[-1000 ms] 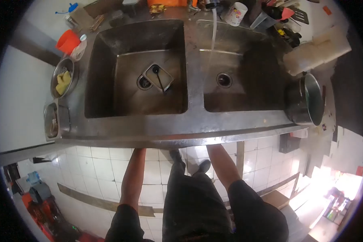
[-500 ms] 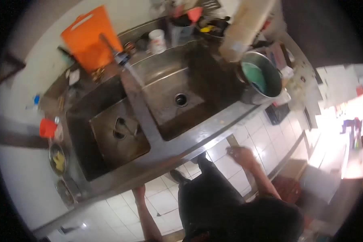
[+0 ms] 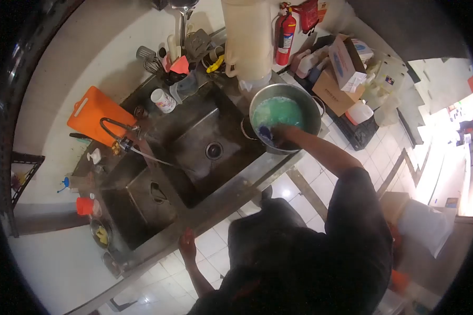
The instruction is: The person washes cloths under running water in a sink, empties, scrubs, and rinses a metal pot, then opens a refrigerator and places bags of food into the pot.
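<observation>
My right hand (image 3: 283, 134) reaches down into a large metal pot (image 3: 314, 100) of green, foamy liquid (image 3: 278, 109). Its fingers close on a dark blue, cloth-like thing (image 3: 266, 133) at the liquid's near left side; the fingertips are partly hidden. The pot stands at the right end of the steel sink (image 3: 214, 178). By the sink's front edge, my left hand (image 3: 187, 244) hangs with loosely bent fingers and nothing visible in it. A thin pale stream runs from the faucet (image 3: 125, 142) toward the right basin.
Behind the sink are an orange cutting board (image 3: 101, 116), a white cup (image 3: 163, 100) and utensils (image 3: 174, 60). A tall, cloudy container (image 3: 248, 39) stands behind the pot. Cardboard boxes (image 3: 335, 93) and a fire extinguisher (image 3: 285, 39) are at the right. A bowl (image 3: 99, 232) sits at the left.
My right hand has moved from beside the counter up into the pot and onto the dark blue thing. My left hand stays near the front edge. The view has shifted and turned.
</observation>
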`<state>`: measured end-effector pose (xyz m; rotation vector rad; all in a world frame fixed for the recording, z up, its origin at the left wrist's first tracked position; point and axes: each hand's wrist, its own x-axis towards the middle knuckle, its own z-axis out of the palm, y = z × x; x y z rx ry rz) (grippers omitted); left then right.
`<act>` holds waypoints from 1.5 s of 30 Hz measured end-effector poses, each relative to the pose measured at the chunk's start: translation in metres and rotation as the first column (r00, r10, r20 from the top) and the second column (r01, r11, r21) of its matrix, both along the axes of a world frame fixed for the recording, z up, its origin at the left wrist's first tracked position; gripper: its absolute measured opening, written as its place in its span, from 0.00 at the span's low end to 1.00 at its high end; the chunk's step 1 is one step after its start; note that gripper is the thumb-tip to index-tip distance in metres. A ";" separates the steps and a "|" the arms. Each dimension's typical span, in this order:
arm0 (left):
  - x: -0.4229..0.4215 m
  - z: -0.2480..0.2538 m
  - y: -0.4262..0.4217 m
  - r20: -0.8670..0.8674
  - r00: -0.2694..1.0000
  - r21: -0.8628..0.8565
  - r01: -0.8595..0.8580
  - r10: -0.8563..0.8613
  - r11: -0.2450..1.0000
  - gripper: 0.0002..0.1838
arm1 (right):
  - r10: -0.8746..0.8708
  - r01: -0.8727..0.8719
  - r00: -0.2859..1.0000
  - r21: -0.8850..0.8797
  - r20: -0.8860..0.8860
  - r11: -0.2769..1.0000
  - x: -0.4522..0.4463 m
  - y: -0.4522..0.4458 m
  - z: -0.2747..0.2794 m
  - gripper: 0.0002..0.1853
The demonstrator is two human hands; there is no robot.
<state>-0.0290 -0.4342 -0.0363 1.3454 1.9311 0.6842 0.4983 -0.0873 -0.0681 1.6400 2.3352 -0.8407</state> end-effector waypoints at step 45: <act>-0.066 -0.056 0.323 0.377 0.919 0.101 0.081 -0.114 0.992 0.29 | 0.283 -0.126 0.529 0.256 -0.800 0.958 -0.484 0.072 0.065 0.11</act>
